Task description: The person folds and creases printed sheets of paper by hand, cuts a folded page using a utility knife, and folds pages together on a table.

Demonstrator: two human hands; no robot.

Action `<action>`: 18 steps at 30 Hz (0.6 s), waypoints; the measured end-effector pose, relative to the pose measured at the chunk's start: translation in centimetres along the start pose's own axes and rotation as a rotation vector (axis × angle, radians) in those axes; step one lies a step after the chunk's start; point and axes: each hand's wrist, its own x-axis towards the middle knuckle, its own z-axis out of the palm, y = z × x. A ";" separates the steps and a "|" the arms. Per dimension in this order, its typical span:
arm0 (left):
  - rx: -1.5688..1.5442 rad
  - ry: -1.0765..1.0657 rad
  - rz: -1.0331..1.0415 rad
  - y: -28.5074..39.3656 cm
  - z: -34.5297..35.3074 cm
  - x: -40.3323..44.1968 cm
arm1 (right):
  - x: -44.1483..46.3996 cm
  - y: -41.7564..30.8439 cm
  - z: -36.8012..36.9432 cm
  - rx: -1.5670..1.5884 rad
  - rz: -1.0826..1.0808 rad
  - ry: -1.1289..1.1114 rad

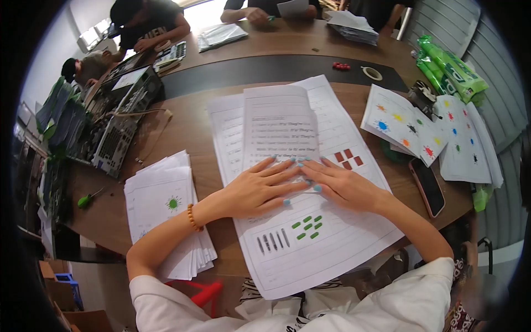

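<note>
Both of my hands lie flat on a printed worksheet page [278,105], whose upper part curves up slightly off the papers below. My left hand [257,190], with a beaded bracelet [193,217] at the wrist, has its fingers stretched out across the page. My right hand [347,188] presses beside it, and the fingertips of the two hands meet. Under them are larger white sheets [354,232] with pictures of green and red-brown blocks and grey pens. The lower part of the page is hidden beneath my hands.
Left is a paper stack [157,193], a green screwdriver [84,202] and an opened computer case [124,119]. Colour-splashed sheets [406,124], a phone [427,188], a tape roll [371,73] and green packets [451,69] are right. Several people sit across the table [193,133].
</note>
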 end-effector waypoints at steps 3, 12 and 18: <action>0.023 -0.015 -0.005 0.1 -0.3 0.1 | 1.5 2.6 -1.3 -0.011 0.006 -0.110; 0.052 -0.012 -0.046 -0.1 -1.0 0.2 | 11.0 13.0 -1.0 -0.118 0.064 -0.082; 0.076 0.016 -0.056 0.1 -0.8 0.2 | 11.7 11.3 -0.4 -0.435 0.248 -0.122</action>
